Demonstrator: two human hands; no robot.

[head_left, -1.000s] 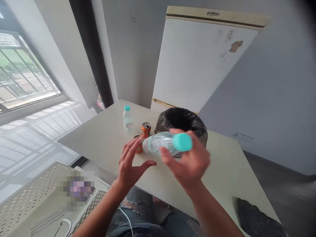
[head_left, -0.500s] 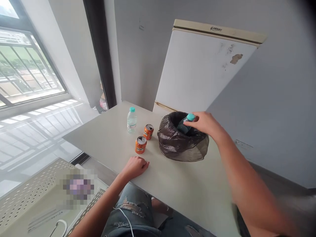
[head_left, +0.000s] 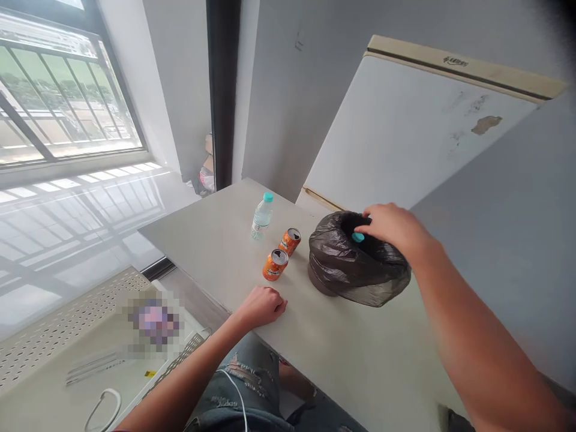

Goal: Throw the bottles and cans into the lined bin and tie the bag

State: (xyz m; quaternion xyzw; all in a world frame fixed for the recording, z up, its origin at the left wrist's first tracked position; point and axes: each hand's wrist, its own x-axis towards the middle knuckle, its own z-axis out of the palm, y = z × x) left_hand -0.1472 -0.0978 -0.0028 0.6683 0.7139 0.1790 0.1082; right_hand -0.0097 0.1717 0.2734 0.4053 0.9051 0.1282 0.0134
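Observation:
My right hand (head_left: 396, 231) is over the mouth of a bin lined with a black plastic bag (head_left: 355, 270), its thumb and fingers apart. Just below the thumb, the turquoise cap of a plastic bottle (head_left: 358, 237) shows inside the bag; the rest of that bottle is hidden. Curled into a loose fist, my left hand (head_left: 263, 306) rests on the table's near edge with nothing visible in it. Close beyond it stands an orange drink can (head_left: 275, 265), opened at the top. A second orange can (head_left: 290, 241) and an upright clear bottle with a turquoise cap (head_left: 261, 219) stand farther back.
The pale table (head_left: 351, 354) reaches toward a white refrigerator (head_left: 387, 126) by the wall. At lower left is a cream perforated-edge surface (head_left: 54, 372) with a white cable loop (head_left: 110, 408) and a blurred-out patch. A white cord crosses my jeans.
The capped bottle in my right hand has gone down into the bag, and my fingers have come off it. My left hand stays on the table. The view has shifted leftward.

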